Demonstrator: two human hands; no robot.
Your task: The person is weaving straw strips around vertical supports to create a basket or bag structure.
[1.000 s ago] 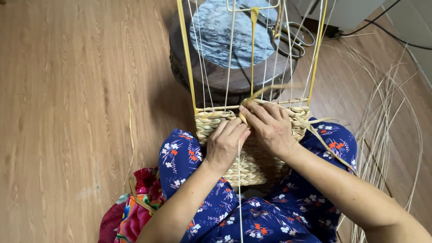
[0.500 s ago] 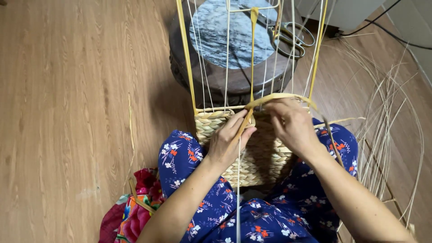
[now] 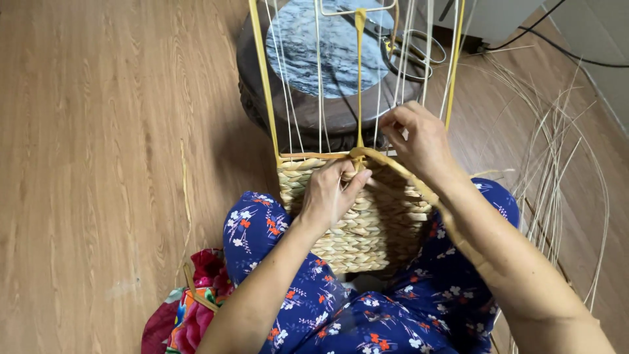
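The woven basket is held on the lap. Its lower part is woven; the upright wire frame above remains bare. The left hand is pressed on the top row; the right hand pinches the flat weaving strand.

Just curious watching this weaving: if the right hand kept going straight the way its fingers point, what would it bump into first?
Probably the thin upright wires of the basket frame, which the right hand seems already to reach; depth is hard to judge. Beyond them sits the round stool.
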